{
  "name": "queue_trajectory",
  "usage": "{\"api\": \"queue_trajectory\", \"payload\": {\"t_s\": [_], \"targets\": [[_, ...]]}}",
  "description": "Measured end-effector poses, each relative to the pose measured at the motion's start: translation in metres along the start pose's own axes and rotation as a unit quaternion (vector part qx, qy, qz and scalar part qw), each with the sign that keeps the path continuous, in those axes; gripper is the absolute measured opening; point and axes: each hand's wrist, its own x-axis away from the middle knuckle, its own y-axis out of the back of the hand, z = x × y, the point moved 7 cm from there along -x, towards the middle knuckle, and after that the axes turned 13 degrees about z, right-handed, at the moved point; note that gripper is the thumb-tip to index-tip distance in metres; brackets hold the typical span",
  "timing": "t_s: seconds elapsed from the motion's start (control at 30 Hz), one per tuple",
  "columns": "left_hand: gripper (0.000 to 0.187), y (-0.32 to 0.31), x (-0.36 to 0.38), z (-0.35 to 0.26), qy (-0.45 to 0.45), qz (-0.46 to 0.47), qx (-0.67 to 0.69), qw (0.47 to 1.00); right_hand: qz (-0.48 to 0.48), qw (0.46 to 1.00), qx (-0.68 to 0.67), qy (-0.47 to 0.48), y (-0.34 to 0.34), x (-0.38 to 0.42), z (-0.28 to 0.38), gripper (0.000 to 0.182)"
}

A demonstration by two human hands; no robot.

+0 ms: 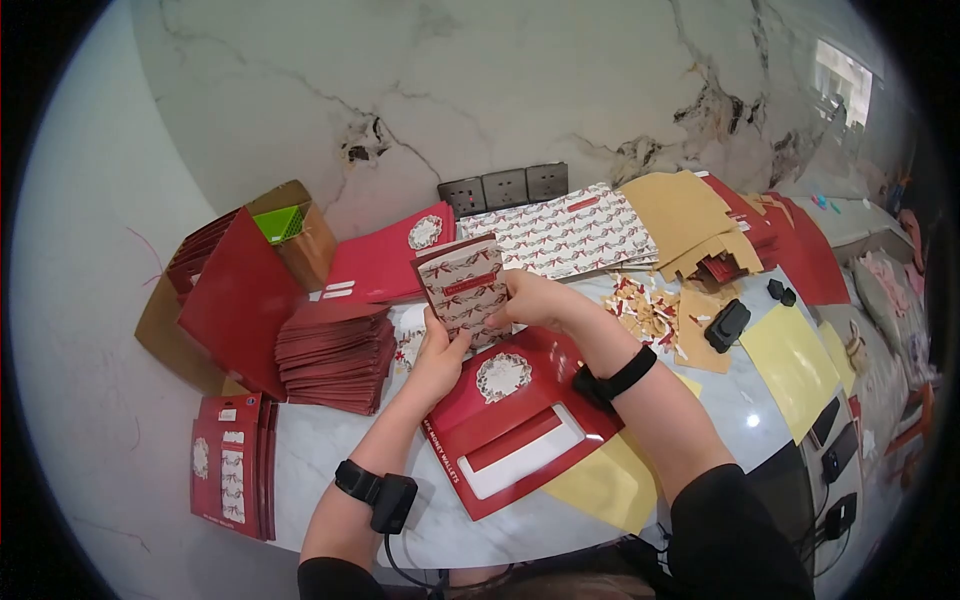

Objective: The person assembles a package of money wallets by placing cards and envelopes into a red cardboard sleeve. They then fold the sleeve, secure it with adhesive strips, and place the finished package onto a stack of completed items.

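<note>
A small stack of patterned card wallets (466,282), white with a bow print and a red label, is held upright near the middle. My left hand (440,345) grips its lower left edge. On its right side, my right hand (522,300) has its fingers closed round the edge. Below both hands a red printed folder (515,425) lies on the table, with a round wreath design and a long cut-out window showing white. Behind the wallets lie larger bow-patterned sheets (570,232).
Left: a cardboard box (175,335) with red folders, a pile of dark red wallets (335,355), and packed red folders (230,465). Right: paper scraps (645,312), a black device (728,325), yellow sheets (790,370). Brown card (675,215) lies behind.
</note>
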Motion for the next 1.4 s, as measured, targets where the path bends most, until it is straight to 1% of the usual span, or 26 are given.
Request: {"api": "queue_trajectory", "payload": {"t_s": [0.07, 0.23, 0.3, 0.37, 0.43, 0.5, 0.57, 0.6, 0.67, 0.7, 0.73, 0.77, 0.8, 0.87, 0.93, 0.97, 1.03, 1.07, 1.1, 1.13, 1.17, 1.2, 1.27, 1.3, 1.33, 1.4], "targets": [[0.059, 0.005, 0.002, -0.007, 0.005, -0.009, -0.129, 0.992, -0.002, 1.000, 0.004, -0.007, 0.001, -0.006, -0.008, 0.045], [0.057, 0.006, 0.007, -0.019, -0.032, -0.021, -0.164, 0.986, 0.010, 1.000, 0.023, 0.010, 0.002, -0.002, -0.005, 0.043], [0.057, 0.007, 0.007, -0.023, -0.037, -0.027, -0.185, 0.982, 0.017, 0.995, 0.094, 0.024, 0.002, -0.003, 0.000, 0.041], [0.057, 0.010, 0.008, -0.030, -0.051, -0.051, -0.219, 0.973, 0.025, 0.996, 0.087, 0.015, 0.004, 0.000, 0.007, 0.040], [0.056, 0.011, 0.005, -0.014, -0.044, -0.042, -0.200, 0.978, 0.035, 0.996, 0.079, 0.004, 0.002, 0.003, 0.006, 0.038], [0.055, 0.009, 0.005, -0.007, -0.040, -0.034, -0.182, 0.982, 0.019, 0.991, 0.129, 0.014, 0.005, 0.002, -0.001, 0.035], [0.055, 0.008, 0.006, -0.018, -0.104, -0.056, -0.202, 0.972, 0.019, 0.989, 0.144, 0.035, 0.009, -0.006, -0.009, 0.034], [0.055, 0.009, 0.006, -0.021, -0.105, -0.055, -0.202, 0.972, 0.022, 0.986, 0.158, 0.054, 0.007, -0.004, -0.001, 0.032], [0.055, 0.014, 0.004, -0.021, -0.073, -0.038, -0.141, 0.987, 0.030, 0.989, 0.141, 0.042, 0.011, 0.000, 0.008, 0.031], [0.055, 0.016, 0.003, -0.026, -0.073, -0.037, -0.141, 0.987, 0.040, 0.991, 0.123, 0.029, 0.010, 0.008, 0.018, 0.030], [0.054, 0.018, 0.000, -0.032, -0.109, -0.013, -0.056, 0.992, 0.039, 0.991, 0.122, 0.028, 0.009, 0.019, 0.031, 0.030], [0.053, 0.017, -0.001, -0.040, -0.144, 0.010, 0.030, 0.989, 0.043, 0.996, 0.040, 0.066, 0.008, 0.033, 0.047, 0.031], [0.053, 0.015, 0.003, -0.053, -0.144, 0.009, 0.030, 0.989, 0.046, 0.993, -0.041, 0.103, 0.009, 0.040, 0.056, 0.031], [0.051, 0.000, 0.011, -0.062, -0.008, 0.055, 0.142, 0.988, 0.053, 0.993, -0.036, 0.095, 0.015, 0.037, 0.055, 0.031], [0.050, -0.002, 0.012, -0.066, -0.017, 0.068, 0.121, 0.990, 0.072, 0.994, 0.012, 0.079, 0.016, 0.036, 0.054, 0.045], [0.048, 0.000, 0.011, -0.070, -0.036, 0.066, 0.114, 0.991, 0.073, 0.994, 0.013, 0.079, 0.019, 0.039, 0.055, 0.045], [0.046, 0.005, 0.012, -0.075, -0.054, 0.064, 0.107, 0.991, 0.008, 0.987, 0.038, 0.153, 0.034, 0.054, 0.068, 0.062], [0.046, 0.009, 0.014, -0.077, -0.036, 0.078, 0.066, 0.994, 0.008, 0.988, 0.038, 0.153, 0.037, 0.059, 0.070, 0.062], [0.047, 0.013, 0.015, -0.080, -0.018, 0.091, 0.025, 0.995, -0.059, 0.974, 0.012, 0.217, 0.049, 0.070, 0.080, 0.070], [0.047, 0.018, 0.016, -0.084, -0.019, 0.091, 0.027, 0.995, -0.124, 0.952, -0.012, 0.280, 0.061, 0.081, 0.088, 0.079], [0.046, 0.018, 0.018, -0.085, 0.010, 0.124, -0.023, 0.992, -0.139, 0.954, -0.040, 0.261, 0.066, 0.084, 0.085, 0.073], [0.046, 0.015, 0.021, -0.086, 0.039, 0.157, -0.072, 0.984, -0.139, 0.955, -0.039, 0.260, 0.068, 0.087, 0.087, 0.073], [0.043, 0.014, 0.025, -0.097, 0.030, 0.161, -0.090, 0.982, 0.011, 0.981, -0.003, 0.195, 0.052, 0.080, 0.086, 0.055], [0.041, 0.015, 0.027, -0.099, 0.033, 0.165, -0.074, 0.983, 0.016, 0.982, 0.038, 0.184, 0.051, 0.078, 0.086, 0.032], [0.039, 0.016, 0.028, -0.100, 0.035, 0.168, -0.058, 0.983, 0.017, 0.982, 0.038, 0.183, 0.049, 0.076, 0.086, 0.032], [0.040, 0.025, 0.029, -0.101, 0.040, 0.158, -0.058, 0.985, -0.041, 0.974, 0.023, 0.224, 0.052, 0.076, 0.092, 0.016]]}}
